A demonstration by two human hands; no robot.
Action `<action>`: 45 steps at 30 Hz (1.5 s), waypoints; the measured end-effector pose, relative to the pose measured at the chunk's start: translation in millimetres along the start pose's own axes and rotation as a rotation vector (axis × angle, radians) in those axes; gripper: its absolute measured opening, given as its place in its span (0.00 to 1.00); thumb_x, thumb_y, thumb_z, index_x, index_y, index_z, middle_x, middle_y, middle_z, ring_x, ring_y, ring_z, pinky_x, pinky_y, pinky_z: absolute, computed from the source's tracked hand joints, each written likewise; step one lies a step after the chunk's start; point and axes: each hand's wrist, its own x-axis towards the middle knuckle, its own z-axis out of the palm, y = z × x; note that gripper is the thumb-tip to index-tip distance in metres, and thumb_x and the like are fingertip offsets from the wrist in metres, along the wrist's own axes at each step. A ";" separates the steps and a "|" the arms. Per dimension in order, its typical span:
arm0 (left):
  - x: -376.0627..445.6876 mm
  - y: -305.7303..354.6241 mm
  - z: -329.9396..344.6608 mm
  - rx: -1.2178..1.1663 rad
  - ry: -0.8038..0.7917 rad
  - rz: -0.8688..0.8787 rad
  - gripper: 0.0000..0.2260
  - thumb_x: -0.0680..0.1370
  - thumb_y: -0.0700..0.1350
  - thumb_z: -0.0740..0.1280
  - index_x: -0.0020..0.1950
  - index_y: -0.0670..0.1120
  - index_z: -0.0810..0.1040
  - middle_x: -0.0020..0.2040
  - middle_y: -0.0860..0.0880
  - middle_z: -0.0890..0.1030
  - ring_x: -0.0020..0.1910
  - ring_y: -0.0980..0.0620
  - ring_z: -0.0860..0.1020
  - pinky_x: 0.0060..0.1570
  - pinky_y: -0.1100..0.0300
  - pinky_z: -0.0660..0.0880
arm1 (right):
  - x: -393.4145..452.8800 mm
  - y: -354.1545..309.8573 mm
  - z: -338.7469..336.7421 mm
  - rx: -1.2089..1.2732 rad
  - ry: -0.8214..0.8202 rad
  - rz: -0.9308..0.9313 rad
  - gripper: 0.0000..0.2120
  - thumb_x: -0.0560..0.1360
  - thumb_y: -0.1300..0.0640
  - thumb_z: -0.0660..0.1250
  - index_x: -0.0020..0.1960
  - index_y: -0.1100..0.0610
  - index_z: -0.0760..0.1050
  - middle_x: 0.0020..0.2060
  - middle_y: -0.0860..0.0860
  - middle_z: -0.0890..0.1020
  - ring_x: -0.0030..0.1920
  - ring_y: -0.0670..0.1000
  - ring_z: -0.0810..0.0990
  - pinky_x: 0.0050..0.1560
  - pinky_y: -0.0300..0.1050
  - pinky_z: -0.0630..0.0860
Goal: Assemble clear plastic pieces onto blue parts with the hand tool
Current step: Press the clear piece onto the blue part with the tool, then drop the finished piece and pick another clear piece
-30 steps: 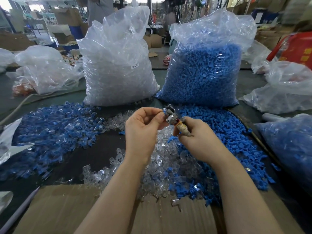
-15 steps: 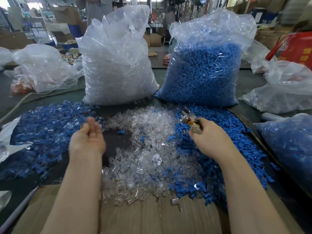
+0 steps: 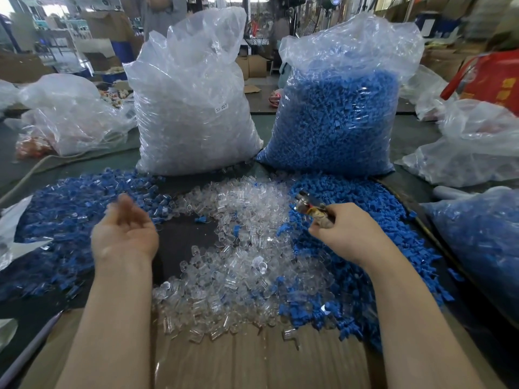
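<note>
Since the picture from a moment ago, the left hand [image 3: 125, 233] has turned so its palm faces up, and it sits a little more toward the middle. Its fingers [image 3: 123, 203] are loose and spread and look blurry, and they hold nothing. This hand hangs over the edge of the pile of put-together blue and clear parts [image 3: 64, 214] on the left.

Over on the other side, the right hand [image 3: 349, 234] is curled tight around the hand tool [image 3: 311, 206]. The tool's shiny metal tip pokes out past the thumb and points up and left. It has dropped a bit lower than before. I cannot tell if a piece sits on the tip.

Loose clear plastic pieces [image 3: 241, 265] lie in a heap between the two hands. Loose blue parts [image 3: 365, 197] lie in a heap under and behind the right hand.

Behind them stand a big bag of clear pieces [image 3: 193, 108] and a big bag of blue parts [image 3: 337, 116], side by side. Brown cardboard [image 3: 252, 360] lies at the near edge, and some clear pieces rest on it.
</note>
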 end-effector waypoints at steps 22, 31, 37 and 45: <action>-32.6 -69.0 10.7 1.758 -0.820 0.210 0.13 0.72 0.42 0.75 0.49 0.59 0.78 0.48 0.56 0.78 0.45 0.58 0.78 0.42 0.63 0.76 | 2.0 -22.7 32.0 -0.105 0.097 -0.215 0.10 0.73 0.51 0.66 0.36 0.49 0.68 0.33 0.45 0.75 0.34 0.48 0.73 0.31 0.44 0.63; -38.9 -73.9 10.6 1.841 -0.821 0.317 0.13 0.71 0.41 0.76 0.45 0.55 0.74 0.43 0.54 0.79 0.40 0.58 0.79 0.37 0.64 0.75 | 3.6 -18.1 26.7 0.044 0.217 -0.147 0.07 0.72 0.46 0.72 0.43 0.47 0.76 0.35 0.43 0.79 0.38 0.50 0.76 0.35 0.45 0.69; -37.1 -72.2 9.0 1.771 -0.743 0.264 0.12 0.70 0.42 0.78 0.42 0.52 0.76 0.41 0.55 0.80 0.36 0.59 0.78 0.30 0.64 0.74 | 3.4 -19.7 24.2 0.139 0.257 -0.108 0.09 0.71 0.45 0.73 0.44 0.49 0.79 0.37 0.45 0.82 0.41 0.52 0.79 0.42 0.48 0.76; -41.6 -71.8 11.8 1.726 -0.726 0.292 0.08 0.74 0.44 0.75 0.45 0.54 0.78 0.42 0.54 0.82 0.40 0.55 0.81 0.39 0.58 0.81 | 2.6 -21.9 22.5 0.212 0.248 -0.094 0.10 0.71 0.45 0.74 0.41 0.49 0.77 0.33 0.44 0.80 0.37 0.48 0.78 0.38 0.46 0.74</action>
